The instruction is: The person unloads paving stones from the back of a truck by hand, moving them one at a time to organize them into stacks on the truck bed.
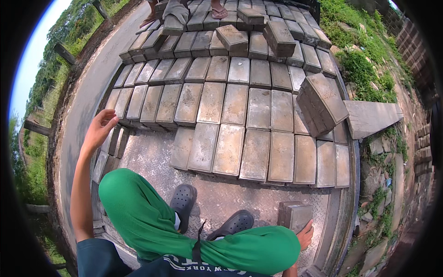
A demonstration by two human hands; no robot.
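Observation:
My left hand (pixel 100 130) is raised at the left edge of the stack, its fingers loosely bent and apart, with nothing in them. The nearest things to it are the grey concrete blocks (pixel 123 102) at that edge. Low on the right, my right hand (pixel 305 235) is at the near right side of a concrete block (pixel 297 216), fingers against its side. That block is on the patterned metal bed (pixel 212 191), close against another. My right knee covers part of this hand and its wrist.
Blocks are packed in stepped rows ahead, a few lying askew, one tilted block (pixel 323 104) at the right. A person's feet (pixel 219 11) are on the far blocks. A flat slab (pixel 374 117) juts past the right edge. A road (pixel 83 92) runs along the left.

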